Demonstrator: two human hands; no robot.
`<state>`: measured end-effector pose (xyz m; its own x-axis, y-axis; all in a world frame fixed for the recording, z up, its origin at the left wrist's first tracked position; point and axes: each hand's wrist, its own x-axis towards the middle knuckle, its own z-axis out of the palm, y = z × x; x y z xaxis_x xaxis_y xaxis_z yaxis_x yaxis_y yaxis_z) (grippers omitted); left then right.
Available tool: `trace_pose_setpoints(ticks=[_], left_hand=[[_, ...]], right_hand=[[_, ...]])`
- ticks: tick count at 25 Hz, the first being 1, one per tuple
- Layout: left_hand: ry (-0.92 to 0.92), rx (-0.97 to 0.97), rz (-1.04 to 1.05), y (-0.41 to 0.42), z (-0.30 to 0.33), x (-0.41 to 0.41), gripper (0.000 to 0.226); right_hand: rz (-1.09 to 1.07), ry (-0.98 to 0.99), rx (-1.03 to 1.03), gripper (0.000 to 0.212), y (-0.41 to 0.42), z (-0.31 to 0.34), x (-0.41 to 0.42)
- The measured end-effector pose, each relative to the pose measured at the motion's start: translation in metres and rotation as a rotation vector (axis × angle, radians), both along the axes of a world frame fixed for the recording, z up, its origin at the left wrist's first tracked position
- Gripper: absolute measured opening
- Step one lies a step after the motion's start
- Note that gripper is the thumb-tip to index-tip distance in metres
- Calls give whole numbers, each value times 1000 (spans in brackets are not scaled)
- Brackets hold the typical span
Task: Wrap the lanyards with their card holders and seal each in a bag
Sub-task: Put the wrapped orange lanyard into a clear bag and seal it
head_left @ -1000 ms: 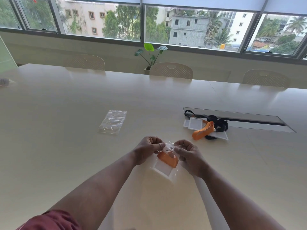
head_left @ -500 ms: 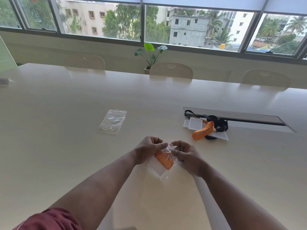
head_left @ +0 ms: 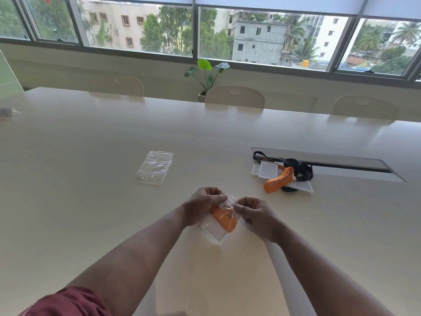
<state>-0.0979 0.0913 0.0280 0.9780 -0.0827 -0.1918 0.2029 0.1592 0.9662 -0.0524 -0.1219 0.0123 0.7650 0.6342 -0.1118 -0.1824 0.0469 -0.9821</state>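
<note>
Head view: the left hand (head_left: 205, 202) and right hand (head_left: 255, 213) each pinch the mouth of a clear bag (head_left: 224, 221) holding an orange lanyard (head_left: 224, 218) and card holder (head_left: 213, 228), low over the surface (head_left: 91, 201). This looks like the sealing step; next, press the strip closed along its length.

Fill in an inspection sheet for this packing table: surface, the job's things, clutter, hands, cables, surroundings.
Surface: pale table with a long slot at right.
Job's things: clear bag holding an orange lanyard and white card holder, in both hands; spare bags lying flat; pile of lanyards and card holders by the slot.
Clutter: small object at far left edge, too blurred to name.
Hands: left hand and right hand pinch the bag's top.
Cables: nothing seen.
Surroundings: three chairs, potted plant, windows.
</note>
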Motion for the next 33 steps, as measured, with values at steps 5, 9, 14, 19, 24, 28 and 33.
trace_pose_setpoints(ticks=[5, 9, 14, 19, 24, 28, 33], left_hand=[[5, 24, -35, 0, 2, -1, 12], [14, 78, -44, -2, 4, 0, 13], [8, 165, -15, -5, 2, 1, 16], [-8, 186, 21, -6, -2, 3, 19], [-8, 166, 26, -4, -4, 3, 16], [-7, 182, 31, -5, -5, 3, 13], [12, 174, 45, -6, -3, 4, 16]], right_hand=[[75, 22, -14, 15, -1, 6, -1], [102, 5, -102, 10, 0, 17, -6], [29, -12, -147, 11, 4, 20, -11], [-44, -3, -86, 14, 2, 13, -8], [-80, -28, -94, 19, 2, 10, -5], [-65, -58, -164, 19, 0, 12, -6], [-39, -28, -213, 17, -2, 16, -5]])
